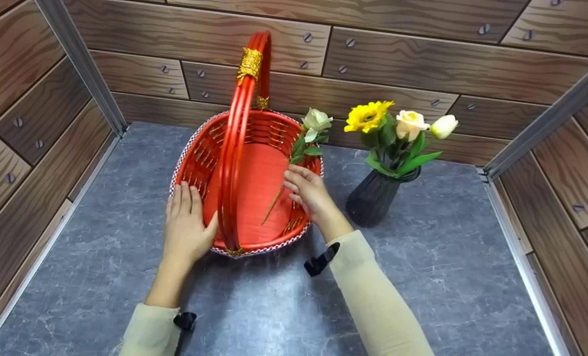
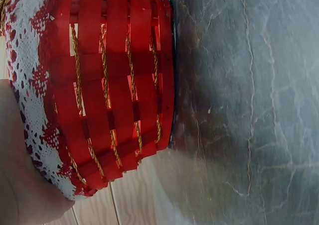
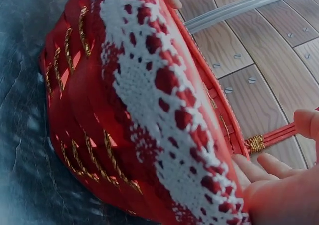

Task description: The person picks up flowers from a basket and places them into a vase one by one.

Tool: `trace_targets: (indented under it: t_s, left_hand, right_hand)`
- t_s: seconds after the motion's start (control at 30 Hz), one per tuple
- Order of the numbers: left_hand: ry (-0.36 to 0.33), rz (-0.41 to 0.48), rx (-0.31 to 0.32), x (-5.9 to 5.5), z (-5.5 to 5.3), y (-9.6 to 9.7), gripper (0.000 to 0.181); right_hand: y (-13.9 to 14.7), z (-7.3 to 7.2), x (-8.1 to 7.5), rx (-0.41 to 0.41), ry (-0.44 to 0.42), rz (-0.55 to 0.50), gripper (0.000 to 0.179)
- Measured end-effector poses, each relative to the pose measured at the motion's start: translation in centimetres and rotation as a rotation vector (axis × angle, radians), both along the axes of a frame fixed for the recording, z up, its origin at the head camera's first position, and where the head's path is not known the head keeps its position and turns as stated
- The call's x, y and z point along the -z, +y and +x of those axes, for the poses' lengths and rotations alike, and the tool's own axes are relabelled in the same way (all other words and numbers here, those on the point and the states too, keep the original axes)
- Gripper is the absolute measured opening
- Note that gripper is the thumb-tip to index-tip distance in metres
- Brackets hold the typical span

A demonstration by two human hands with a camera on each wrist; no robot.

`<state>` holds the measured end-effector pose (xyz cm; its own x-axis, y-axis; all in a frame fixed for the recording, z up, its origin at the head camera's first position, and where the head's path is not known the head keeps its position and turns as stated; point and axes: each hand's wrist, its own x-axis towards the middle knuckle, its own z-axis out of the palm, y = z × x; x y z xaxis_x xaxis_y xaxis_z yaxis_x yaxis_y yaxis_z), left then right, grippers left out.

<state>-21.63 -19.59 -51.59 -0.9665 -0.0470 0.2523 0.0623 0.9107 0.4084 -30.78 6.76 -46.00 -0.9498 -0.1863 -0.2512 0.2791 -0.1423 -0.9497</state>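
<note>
A red woven basket (image 1: pixel 264 193) with a tall arched handle (image 1: pixel 233 148) stands before me. My left hand (image 1: pixel 188 227) rests on its near-left rim, fingers straight and thumb spread. In the left wrist view, part of this hand (image 2: pixel 25 180) lies against the white lace trim (image 2: pixel 30 80). A pale rose (image 1: pixel 316 119) leans inside the basket, its bloom over the right rim and its stem (image 1: pixel 272 205) angled down to the floor. My right hand (image 1: pixel 310 193) is over the right rim beside the stem, fingers loosely bent. The right wrist view shows its thumb (image 3: pixel 305 123) apart from the fingers.
Right of the basket, a dark ribbed vase (image 1: pixel 374 198) holds a yellow sunflower (image 1: pixel 368 116), a peach rose (image 1: pixel 411 124) and a white tulip (image 1: pixel 443 127). Wood-patterned panels (image 1: pixel 388 69) wall in the grey marbled table (image 1: pixel 254 306) at the back and sides.
</note>
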Motion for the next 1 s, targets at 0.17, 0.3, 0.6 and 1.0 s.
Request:
trace_targets:
  t_s: [0.17, 0.3, 0.6, 1.0]
  left_hand:
    - [-0.022, -0.004, -0.003, -0.1, 0.0, -0.1, 0.081]
    - [-0.034, -0.005, 0.002, -0.2, 0.0, 0.0, 0.081]
    - [-0.040, -0.009, 0.002, -0.2, 0.0, 0.1, 0.082]
    - [0.000, -0.008, -0.002, -0.1, 0.0, -0.1, 0.081]
  right_hand:
    - [-0.3, -0.6, 0.0, 0.006, -0.068, 0.005, 0.062]
    - [-0.5, -1.1, 0.2, 0.040, -0.143, -0.022, 0.072]
    - [-0.6, -2.6, 1.2, 0.059, -0.293, -0.238, 0.072]
    - [-0.7, -2.8, 1.5, 0.064, -0.333, -0.308, 0.056]
